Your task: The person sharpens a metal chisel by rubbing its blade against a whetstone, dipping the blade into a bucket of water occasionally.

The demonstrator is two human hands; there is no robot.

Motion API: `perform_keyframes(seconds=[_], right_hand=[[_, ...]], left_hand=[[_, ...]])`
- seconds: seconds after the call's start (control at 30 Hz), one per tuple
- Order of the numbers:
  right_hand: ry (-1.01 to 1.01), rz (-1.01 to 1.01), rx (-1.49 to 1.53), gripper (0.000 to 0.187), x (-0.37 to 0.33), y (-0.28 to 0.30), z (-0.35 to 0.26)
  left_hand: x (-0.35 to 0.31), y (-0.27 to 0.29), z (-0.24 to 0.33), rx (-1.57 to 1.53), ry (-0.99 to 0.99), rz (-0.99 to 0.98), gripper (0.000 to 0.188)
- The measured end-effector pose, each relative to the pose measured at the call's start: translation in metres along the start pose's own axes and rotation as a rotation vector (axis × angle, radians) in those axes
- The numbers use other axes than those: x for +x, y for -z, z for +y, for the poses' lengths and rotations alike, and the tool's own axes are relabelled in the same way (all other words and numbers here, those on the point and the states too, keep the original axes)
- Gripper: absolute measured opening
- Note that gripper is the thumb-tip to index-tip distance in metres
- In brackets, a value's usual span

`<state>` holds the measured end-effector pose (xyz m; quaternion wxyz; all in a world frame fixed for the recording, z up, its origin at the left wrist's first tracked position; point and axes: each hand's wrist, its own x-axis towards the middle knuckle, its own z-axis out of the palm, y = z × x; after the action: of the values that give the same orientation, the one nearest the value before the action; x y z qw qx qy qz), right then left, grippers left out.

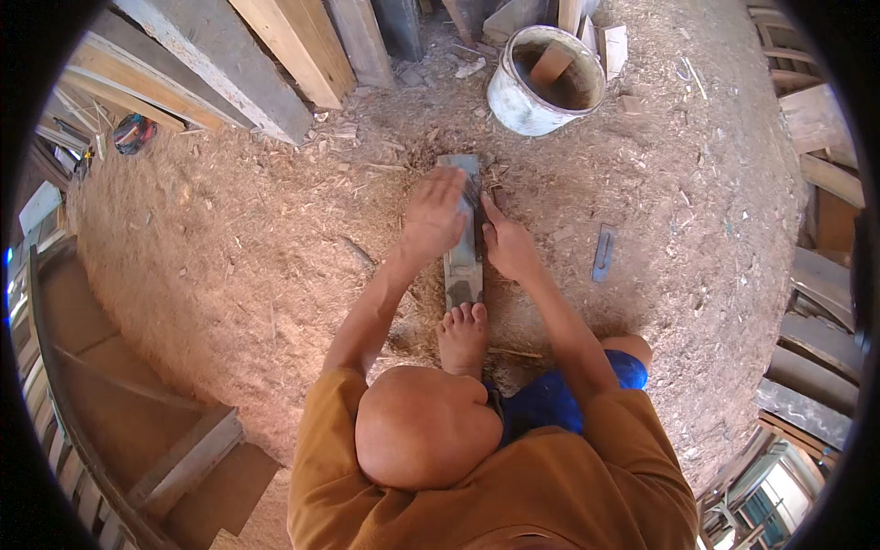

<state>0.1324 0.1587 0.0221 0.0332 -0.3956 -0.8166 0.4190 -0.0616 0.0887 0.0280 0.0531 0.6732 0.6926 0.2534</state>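
Observation:
A long grey sharpening stone lies on the ground in front of me, pointing away, its surface dark and wet-looking in places. My bare foot rests at its near end. Across the far part of the stone, my left hand lies with its fingers stretched out flat. My right hand is at the stone's right side, index finger extended toward it and the other fingers curled. Something thin and dark shows by that fingertip, but I cannot make out what it is. Right of it, a flat blue-grey metal plate with a slot lies apart.
A white bucket holding a brown block and murky liquid stands beyond the stone. Wooden beams lean at the far left. Stacked boards line the right side; a brown panel stands left. Wood shavings cover the ground.

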Motion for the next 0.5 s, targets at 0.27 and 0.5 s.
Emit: perform_keyframes(seconds=[0.27, 0.5], right_hand=[[-0.057, -0.041, 0.058, 0.060, -0.011, -0.015, 0.000], [-0.066, -0.100, 0.018, 0.065, -0.025, -0.010, -0.004]], left_hand=[[-0.028, -0.021, 0.006, 0.061, -0.044, -0.237, 0.069], [-0.043, -0.022, 0.012, 0.024, 0.036, -0.301, 0.068]])
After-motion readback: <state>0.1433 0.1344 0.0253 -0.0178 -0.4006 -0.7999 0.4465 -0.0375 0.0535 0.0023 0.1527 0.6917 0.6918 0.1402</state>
